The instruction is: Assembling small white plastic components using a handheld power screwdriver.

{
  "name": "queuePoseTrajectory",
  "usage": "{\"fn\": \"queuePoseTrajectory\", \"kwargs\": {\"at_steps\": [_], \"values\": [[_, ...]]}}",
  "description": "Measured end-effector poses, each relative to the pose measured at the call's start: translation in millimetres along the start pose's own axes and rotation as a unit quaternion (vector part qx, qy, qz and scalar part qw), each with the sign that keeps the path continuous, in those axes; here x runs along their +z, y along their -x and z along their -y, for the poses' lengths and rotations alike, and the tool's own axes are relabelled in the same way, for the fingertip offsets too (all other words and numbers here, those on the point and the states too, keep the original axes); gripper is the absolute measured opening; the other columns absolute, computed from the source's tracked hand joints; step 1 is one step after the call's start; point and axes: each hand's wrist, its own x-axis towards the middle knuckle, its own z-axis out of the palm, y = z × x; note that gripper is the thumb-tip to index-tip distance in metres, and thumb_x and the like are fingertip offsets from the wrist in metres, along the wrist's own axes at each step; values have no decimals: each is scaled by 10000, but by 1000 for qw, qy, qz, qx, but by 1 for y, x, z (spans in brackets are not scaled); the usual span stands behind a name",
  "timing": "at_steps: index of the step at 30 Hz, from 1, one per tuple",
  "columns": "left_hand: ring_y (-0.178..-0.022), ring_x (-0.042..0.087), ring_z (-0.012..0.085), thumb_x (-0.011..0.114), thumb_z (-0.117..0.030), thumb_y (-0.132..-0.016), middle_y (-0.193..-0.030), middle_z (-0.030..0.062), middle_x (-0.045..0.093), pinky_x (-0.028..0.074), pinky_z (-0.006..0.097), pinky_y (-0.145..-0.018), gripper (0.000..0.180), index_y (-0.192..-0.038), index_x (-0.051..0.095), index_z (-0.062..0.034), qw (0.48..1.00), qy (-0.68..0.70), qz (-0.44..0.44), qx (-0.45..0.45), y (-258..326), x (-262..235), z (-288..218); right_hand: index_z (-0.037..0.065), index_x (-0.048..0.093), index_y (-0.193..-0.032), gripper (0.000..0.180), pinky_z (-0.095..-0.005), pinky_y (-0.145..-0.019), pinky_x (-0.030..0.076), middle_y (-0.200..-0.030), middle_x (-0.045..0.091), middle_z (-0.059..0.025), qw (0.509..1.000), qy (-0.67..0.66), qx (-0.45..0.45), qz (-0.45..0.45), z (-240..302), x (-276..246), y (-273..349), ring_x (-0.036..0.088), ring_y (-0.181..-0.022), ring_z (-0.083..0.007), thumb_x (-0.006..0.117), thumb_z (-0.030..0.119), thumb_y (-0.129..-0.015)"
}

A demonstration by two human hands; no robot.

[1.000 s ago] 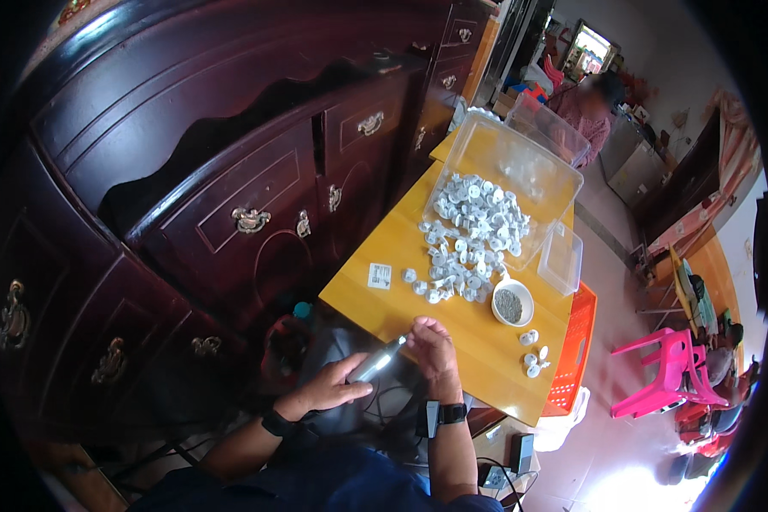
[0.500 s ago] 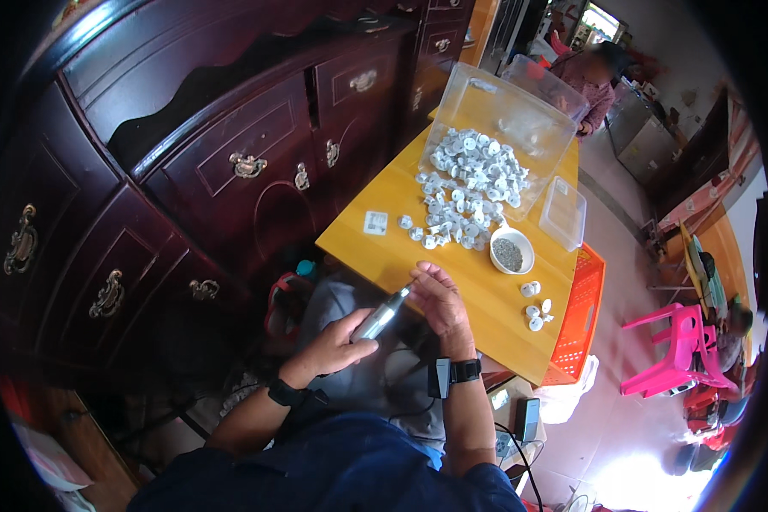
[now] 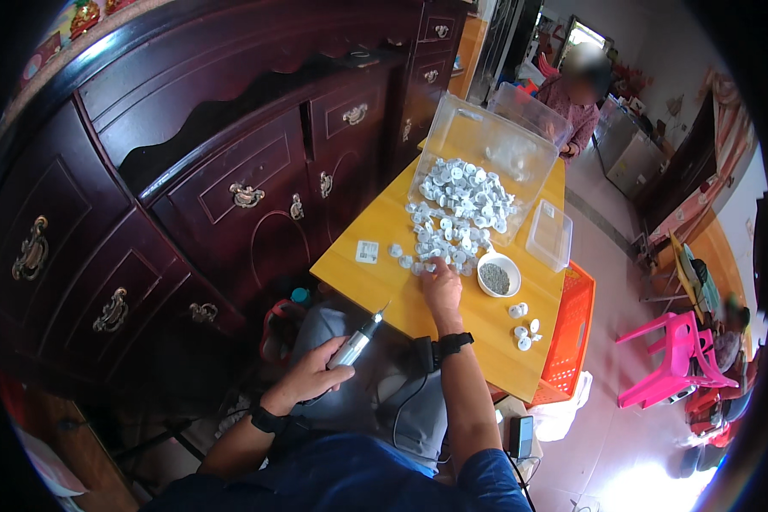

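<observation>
My left hand (image 3: 314,376) grips a silver pen-shaped power tool (image 3: 357,343), its tip pointing up toward the yellow table (image 3: 486,328). My right hand (image 3: 442,285) reaches forward and touches the near edge of a heap of small white round parts (image 3: 459,213) spread on the table. Whether its fingers hold a part is hidden. A black wrist strap (image 3: 449,344) sits on my right wrist, with a cable running down from it.
A white bowl of grey bits (image 3: 497,277), a few loose white parts (image 3: 524,328), a small clear box (image 3: 549,235) and a large tipped clear bin (image 3: 485,149) are on the table. Dark wooden cabinet (image 3: 188,188) at left; orange crate (image 3: 572,328) and pink chair (image 3: 666,358) right. A person (image 3: 576,94) stands beyond.
My right hand left the tool near my lap and reached out to the heap of white parts. My left hand kept the tool and lowered slightly.
</observation>
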Motion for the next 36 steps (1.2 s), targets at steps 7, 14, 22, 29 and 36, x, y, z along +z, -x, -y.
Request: {"fn": "queuePoseTrajectory", "kwargs": {"at_steps": [7, 14, 22, 29, 36], "values": [[-618, 529, 55, 654, -145, -913, -821, -10, 560, 446, 220, -549, 563, -1414, 433, -14, 1000, 21, 20, 11, -12, -2, 18, 94, 671, -1088, 209, -376, -728, 536, -877, 667, -102, 991, -124, 35, 22, 3, -23, 16, 667, -797, -249, 642, 139, -885], [-687, 511, 54, 636, -111, -939, -889, -7, 529, 457, 216, -605, 537, -1420, 414, -22, 996, 24, 80, -5, -32, 14, 7, 55, 572, -1169, 226, -288, -752, 554, -1042, 634, -50, 715, -663, 203, 94, -31, -44, 57, 650, -848, -180, 571, 25, -945], [-667, 501, 53, 642, -139, -938, -882, -11, 536, 455, 213, -593, 543, -1424, 419, -47, 996, -12, 91, -6, -40, 31, 3, 32, 577, -1164, 260, -250, -731, 516, -1014, 636, -45, 748, -628, 213, 26, -22, -50, 78, 649, -843, -149, 603, -8, -908], [-666, 503, 51, 653, -146, -930, -882, -10, 543, 462, 218, -597, 554, -1426, 425, -51, 996, -30, 85, -7, -42, 34, 1, 48, 612, -1004, 127, -210, -723, 473, -927, 630, 9, 855, -499, 143, 21, -24, -48, 81, 592, -801, -75, 657, 14, -890], [-666, 513, 57, 660, -165, -928, -892, -7, 554, 469, 221, -601, 562, -1426, 426, -53, 996, -43, 82, 1, -44, 34, 1, 41, 607, -1015, 130, -213, -740, 480, -930, 639, 14, 877, -466, 118, -10, -18, -50, 81, 596, -822, -71, 658, 22, -896]]}}
